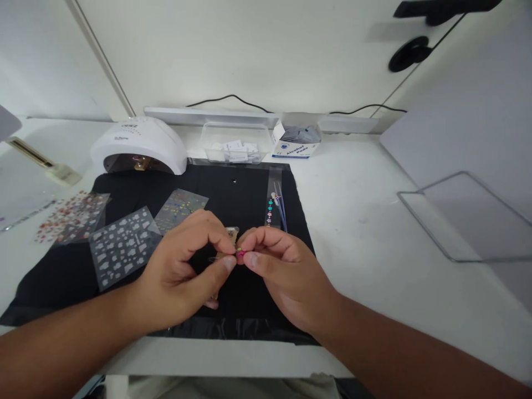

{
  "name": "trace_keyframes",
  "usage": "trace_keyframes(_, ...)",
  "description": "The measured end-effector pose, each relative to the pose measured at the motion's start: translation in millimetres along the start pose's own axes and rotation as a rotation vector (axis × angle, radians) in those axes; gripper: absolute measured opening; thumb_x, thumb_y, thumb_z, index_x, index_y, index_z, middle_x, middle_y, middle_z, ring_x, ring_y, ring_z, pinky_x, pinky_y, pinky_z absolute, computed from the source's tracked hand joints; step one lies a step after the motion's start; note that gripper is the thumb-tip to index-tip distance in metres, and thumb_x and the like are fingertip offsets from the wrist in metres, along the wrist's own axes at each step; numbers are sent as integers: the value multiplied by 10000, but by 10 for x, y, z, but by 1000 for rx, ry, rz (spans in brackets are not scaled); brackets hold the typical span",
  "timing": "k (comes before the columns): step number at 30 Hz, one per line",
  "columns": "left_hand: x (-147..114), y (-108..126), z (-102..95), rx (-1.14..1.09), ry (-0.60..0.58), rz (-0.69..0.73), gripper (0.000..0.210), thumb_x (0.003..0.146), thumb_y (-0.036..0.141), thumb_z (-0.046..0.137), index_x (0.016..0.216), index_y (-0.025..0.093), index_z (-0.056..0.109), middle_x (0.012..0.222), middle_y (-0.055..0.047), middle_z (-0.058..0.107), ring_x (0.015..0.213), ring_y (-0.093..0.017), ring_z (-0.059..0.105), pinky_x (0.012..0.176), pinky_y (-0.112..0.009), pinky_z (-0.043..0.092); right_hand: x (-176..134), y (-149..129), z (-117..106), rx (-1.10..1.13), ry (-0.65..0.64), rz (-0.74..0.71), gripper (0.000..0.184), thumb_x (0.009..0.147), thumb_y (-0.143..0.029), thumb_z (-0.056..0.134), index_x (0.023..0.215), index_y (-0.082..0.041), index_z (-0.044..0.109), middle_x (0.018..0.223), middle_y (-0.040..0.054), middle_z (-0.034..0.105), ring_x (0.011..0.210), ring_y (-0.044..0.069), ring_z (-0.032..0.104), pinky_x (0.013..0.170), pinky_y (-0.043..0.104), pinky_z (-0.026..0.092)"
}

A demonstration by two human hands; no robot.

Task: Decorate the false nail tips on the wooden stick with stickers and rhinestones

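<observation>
My left hand (187, 260) and my right hand (286, 266) meet over the black mat, each closed in a thumb-and-forefinger pinch. Between their fingertips is a tiny bright pink piece (240, 253) with a green-yellow spot; it is too small to name surely. Partly covered by my hands is a tan piece with a clear edge (231, 234). My left fingers hide how it is supported. To the left of my left hand lie a sheet of white nail stickers (123, 246) and a sheet of small coloured stickers (180, 206).
A white nail lamp (139, 141) stands at the back left. Behind the black mat (224, 191) are a clear tray (208, 147) and an alcohol pads box (295, 145). Tweezers (282, 208) lie beside a clear strip of flower charms (270, 209). At right is a wire frame (432, 238).
</observation>
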State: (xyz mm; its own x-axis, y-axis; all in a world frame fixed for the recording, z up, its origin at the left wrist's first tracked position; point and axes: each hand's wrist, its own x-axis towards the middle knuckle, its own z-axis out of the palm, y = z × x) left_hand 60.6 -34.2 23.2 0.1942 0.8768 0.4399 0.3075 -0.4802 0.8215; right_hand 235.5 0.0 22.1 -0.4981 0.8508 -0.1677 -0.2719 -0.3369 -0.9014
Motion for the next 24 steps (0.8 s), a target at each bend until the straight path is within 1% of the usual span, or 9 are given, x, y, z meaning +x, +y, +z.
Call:
trace_keyframes(7,3,2,1,26,20,15,136,866,77,589,836,208,603,784,-14,563,744,-147,529,610,-263,495,1,2,10,1,-2,-13,148,681,-255,816,695,-209,675,719,-24,615,703,120,536,717,295,466)
trace_keyframes(14,-14,8,17,-37,1,-42,126,863,99,612,865,225,619,814,-8,549,748,-138,531,597,-243,507,7,17,0,5,6,-9,166,670,-264,826,700,-213,671,738,-21,626,716,125,543,716,296,471)
trace_keyframes(19,-14,34,46,-100,29,-129,99,853,136,642,850,235,633,809,7,534,711,-125,531,591,-253,510,5,24,-5,-3,-7,-15,152,689,-254,807,713,-214,662,748,-23,625,723,124,551,730,303,474)
trace_keyframes(24,-7,44,59,-123,52,-166,89,835,146,656,818,229,627,792,8,532,687,-127,535,555,-252,507,-5,-3,8,-52,-8,-25,110,700,-214,766,715,-212,658,742,-31,620,708,112,553,732,293,474)
